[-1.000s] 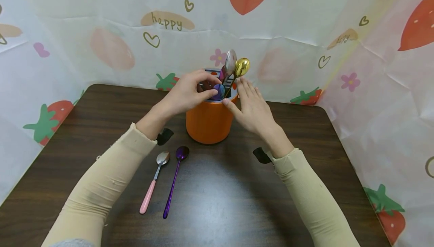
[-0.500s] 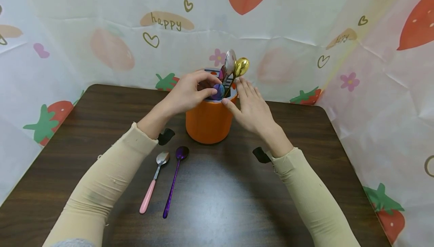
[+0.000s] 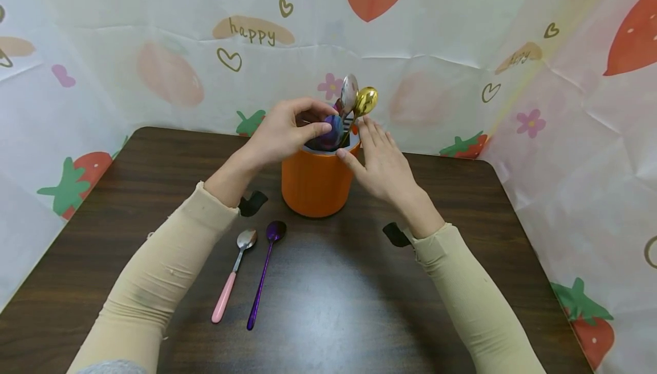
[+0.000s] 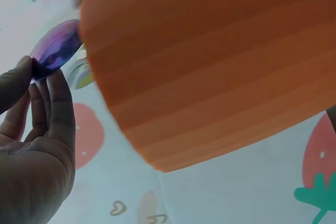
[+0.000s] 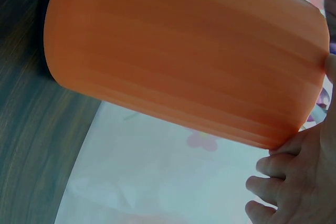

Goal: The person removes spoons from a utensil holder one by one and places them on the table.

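Note:
An orange ribbed container stands upright toward the back of the table, several spoons poking out of its top. At its rim, my left hand pinches the bowl of a blue-purple spoon between thumb and fingers. This spoon's bowl also shows in the left wrist view; its handle is hidden inside the container. My right hand rests against the container's right side with fingers extended and thumb at the rim. Beside it rise a silver spoon and a gold spoon.
On the dark wooden table, a pink-handled spoon and a long purple spoon lie side by side in front of the container. A strawberry-patterned sheet hangs behind and at both sides.
My left hand has risen slightly, drawing the blue-purple spoon a little upward out of the container. My right hand keeps its place at the rim.

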Available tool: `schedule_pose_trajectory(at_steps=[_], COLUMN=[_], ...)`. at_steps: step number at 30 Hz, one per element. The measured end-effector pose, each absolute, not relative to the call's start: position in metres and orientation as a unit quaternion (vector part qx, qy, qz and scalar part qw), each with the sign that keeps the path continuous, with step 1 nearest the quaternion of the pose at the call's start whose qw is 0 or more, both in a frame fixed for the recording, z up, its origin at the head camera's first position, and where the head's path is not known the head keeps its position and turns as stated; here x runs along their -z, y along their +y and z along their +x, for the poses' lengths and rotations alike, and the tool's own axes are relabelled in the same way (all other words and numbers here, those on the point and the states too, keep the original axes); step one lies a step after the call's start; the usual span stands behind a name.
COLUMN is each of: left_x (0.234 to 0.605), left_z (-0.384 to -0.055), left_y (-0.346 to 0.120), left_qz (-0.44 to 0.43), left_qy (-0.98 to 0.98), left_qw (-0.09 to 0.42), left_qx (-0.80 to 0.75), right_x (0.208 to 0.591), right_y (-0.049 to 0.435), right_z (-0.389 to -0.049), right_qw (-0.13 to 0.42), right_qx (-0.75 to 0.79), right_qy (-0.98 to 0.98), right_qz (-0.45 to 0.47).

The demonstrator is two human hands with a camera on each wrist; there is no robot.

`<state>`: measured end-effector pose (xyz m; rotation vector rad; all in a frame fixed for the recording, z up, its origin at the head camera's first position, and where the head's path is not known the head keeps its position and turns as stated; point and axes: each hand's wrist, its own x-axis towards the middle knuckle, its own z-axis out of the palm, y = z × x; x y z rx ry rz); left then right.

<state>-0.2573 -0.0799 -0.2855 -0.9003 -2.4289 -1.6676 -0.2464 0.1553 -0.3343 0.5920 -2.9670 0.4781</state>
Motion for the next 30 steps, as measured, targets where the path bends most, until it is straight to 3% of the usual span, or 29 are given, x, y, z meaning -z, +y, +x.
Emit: schedule_pose_trajectory(at_steps=[30], left_x=[0.221], left_z=[-0.214], left_y=[-0.093], left_qz=[-0.324], left_qy=[-0.679], left_qw=[0.158], left_qx=[0.639], right_x=[0.334], right_y=[0.154], right_z=[-0.247], right_qw=[0.037], right_qx=[-0.154], right_qy=[-0.97], right_qz=[0.187])
